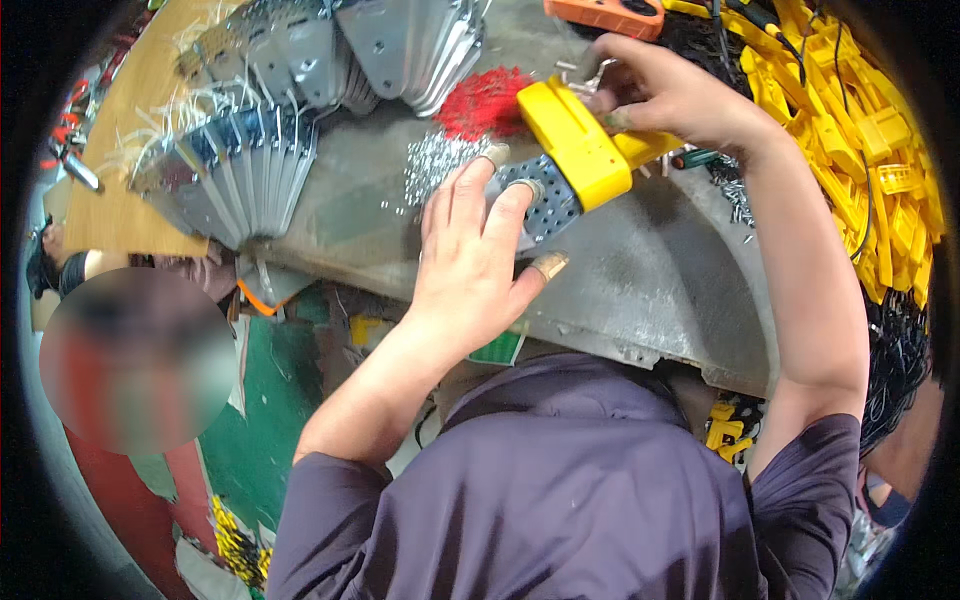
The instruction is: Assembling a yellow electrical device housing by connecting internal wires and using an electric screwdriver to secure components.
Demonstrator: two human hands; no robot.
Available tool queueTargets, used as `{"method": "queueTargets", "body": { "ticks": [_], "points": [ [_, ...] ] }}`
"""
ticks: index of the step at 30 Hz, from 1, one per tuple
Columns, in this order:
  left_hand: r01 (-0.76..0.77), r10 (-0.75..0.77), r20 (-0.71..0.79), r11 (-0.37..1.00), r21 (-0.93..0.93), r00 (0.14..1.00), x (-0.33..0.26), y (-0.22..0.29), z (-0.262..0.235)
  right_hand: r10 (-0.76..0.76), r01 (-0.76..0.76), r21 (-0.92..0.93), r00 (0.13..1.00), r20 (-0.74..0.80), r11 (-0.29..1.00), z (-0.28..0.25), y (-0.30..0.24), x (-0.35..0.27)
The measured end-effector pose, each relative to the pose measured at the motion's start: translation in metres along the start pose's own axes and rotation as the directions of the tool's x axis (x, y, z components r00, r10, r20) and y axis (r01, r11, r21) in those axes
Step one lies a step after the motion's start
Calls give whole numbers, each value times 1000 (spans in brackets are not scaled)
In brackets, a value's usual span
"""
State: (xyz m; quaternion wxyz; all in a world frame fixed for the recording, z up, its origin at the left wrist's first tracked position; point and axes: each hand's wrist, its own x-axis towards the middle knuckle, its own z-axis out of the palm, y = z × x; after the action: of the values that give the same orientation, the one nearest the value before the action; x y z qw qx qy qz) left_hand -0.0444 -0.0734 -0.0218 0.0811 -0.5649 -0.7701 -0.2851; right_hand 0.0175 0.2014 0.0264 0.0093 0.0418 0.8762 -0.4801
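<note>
My left hand [478, 262] presses down on a perforated grey metal plate [548, 205] lying on the grey workbench [660, 290]. A yellow plastic housing [575, 145] sits over the plate's far end. My right hand [668, 92] grips the right end of that yellow housing, fingers curled around it. Just left of the housing lie a pile of small silver screws [438, 160] and a heap of red wire pieces [482, 100].
Fanned stacks of grey metal plates [250, 165] cover the bench's left side, with more plates [400, 45] at the back. Several yellow plastic parts [860, 140] are heaped at the right. An orange tool [605, 14] lies at the back. Another person [130, 355] is at the left.
</note>
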Motion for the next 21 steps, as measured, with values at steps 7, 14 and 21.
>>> {"method": "queueTargets", "body": {
  "ticks": [7, 14, 21],
  "points": [
    [-5, -1, 92, 998, 64, 996, 14, 3, 17, -66, 67, -248, 998, 13, 966, 5, -8, 9],
    [-2, -16, 155, 994, 113, 988, 14, 0, 14, -89, 6, -373, 975, -205, 928, 30, -31, -33],
    [20, -33, 173, 997, 80, 984, 14, 3, 11, -292, -8, -599, 868, -402, 801, -15, -25, -11]
  ]
}}
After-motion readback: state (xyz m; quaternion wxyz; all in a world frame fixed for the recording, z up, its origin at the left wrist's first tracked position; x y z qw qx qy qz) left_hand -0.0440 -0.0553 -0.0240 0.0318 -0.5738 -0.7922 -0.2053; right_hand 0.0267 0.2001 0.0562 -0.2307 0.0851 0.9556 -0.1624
